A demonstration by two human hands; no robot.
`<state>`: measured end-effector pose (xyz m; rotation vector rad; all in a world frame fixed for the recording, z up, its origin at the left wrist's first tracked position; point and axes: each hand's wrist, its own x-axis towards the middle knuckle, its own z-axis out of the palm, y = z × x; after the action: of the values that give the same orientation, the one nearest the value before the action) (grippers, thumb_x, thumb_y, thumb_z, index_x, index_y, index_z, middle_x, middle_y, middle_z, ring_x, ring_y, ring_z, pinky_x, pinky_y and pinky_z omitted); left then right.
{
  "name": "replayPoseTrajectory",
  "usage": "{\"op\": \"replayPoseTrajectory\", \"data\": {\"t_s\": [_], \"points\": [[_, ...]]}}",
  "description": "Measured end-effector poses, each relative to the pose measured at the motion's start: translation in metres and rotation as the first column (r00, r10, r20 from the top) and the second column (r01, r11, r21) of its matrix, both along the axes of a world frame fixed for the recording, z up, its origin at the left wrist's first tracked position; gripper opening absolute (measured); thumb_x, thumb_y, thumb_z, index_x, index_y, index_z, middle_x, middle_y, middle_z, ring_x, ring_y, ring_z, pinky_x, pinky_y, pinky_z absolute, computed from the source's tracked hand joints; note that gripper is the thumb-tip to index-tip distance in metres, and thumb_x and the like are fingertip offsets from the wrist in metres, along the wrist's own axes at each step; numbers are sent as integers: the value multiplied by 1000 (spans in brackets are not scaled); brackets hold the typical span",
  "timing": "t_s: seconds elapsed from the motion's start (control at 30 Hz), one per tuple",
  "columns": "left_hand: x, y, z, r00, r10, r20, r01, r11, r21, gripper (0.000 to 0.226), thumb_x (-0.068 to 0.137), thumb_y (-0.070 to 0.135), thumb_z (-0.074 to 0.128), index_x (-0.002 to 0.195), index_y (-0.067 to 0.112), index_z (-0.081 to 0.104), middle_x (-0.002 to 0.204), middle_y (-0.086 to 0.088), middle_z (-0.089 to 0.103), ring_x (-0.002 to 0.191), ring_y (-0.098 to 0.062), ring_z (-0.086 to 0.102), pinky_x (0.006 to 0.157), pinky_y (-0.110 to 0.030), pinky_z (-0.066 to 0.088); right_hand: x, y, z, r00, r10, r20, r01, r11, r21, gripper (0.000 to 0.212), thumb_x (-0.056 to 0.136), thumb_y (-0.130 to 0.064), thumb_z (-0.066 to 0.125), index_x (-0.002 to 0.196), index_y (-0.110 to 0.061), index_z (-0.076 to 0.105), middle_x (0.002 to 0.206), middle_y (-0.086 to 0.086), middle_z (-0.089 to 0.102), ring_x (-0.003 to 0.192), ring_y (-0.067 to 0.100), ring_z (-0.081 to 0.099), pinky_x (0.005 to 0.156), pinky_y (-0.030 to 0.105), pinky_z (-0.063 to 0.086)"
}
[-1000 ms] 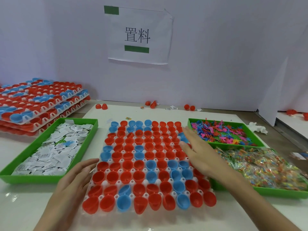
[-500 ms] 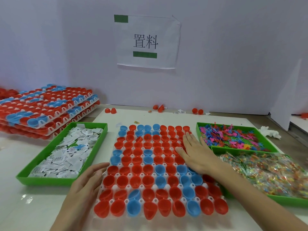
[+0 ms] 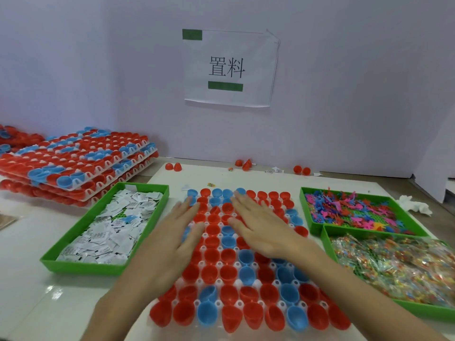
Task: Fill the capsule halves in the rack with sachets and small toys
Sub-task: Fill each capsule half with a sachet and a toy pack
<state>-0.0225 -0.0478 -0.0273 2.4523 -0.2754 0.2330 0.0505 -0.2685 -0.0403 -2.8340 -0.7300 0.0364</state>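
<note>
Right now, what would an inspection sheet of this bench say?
Surface: white table, glossy.
Job's things: rack of red and blue capsule halves, visible ones empty; sachets in left green tray; small toys and bagged toys in right green trays.
Clutter: loose capsule halves by the wall; crumpled tissue.
Hands: left hand and right hand flat on the rack, holding nothing.
Cables: nothing seen.
Surroundings: stacked racks at left; paper sign on wall.

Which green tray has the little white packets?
The left tray, holding white sachets. The far right tray has colourful toys; the near right tray has clear packets.
</note>
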Motion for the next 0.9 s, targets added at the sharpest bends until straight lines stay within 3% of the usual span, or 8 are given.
{"op": "replayPoseTrajectory", "data": {"t_s": [0.1,0.27,0.67,0.77,0.9], "points": [[38,-26,-5,998,12,-68,10,950,312,61,104,52,19,158,27,9,164,13,-3,151,-6,-7,123,-35,2,8,21,-2,1000,4,-21,-6,995,-97,66,106,-53,16,159,-19,-5,166,-5,-14,153,13,-12,122,42,-8],[75,-32,-30,989,-15,-148,86,869,488,63,103,54,12,159,26,6,166,9,-2,153,-15,-9,122,-44,-4,15,20,-12,997,-12,-83,0,989,-151,65,106,-50,15,159,-18,-6,167,-2,-13,153,15,-13,124,46,-7],[76,-32,-34,982,-41,-183,126,868,481,64,101,57,7,158,27,0,166,10,-3,152,-14,-12,123,-43,-8,15,18,-22,999,-6,-52,2,997,-77,63,106,-49,10,158,-21,-9,167,-5,-14,152,12,-15,123,47,-12],[77,-31,-30,976,-59,-210,140,909,393,65,101,57,10,158,26,0,166,9,-4,152,-12,-11,123,-43,-9,14,17,-20,1000,-1,-29,-1,998,-58,60,107,-45,8,158,-21,-9,167,-4,-13,152,11,-15,122,51,-15],[80,-27,-27,984,-79,-158,121,952,282,66,101,58,13,158,27,5,165,12,-1,151,-7,-9,120,-41,-12,21,13,-9,996,-66,-55,71,992,106,60,106,-51,9,159,-25,-4,166,-9,-9,152,8,-11,122,49,-15]]}}
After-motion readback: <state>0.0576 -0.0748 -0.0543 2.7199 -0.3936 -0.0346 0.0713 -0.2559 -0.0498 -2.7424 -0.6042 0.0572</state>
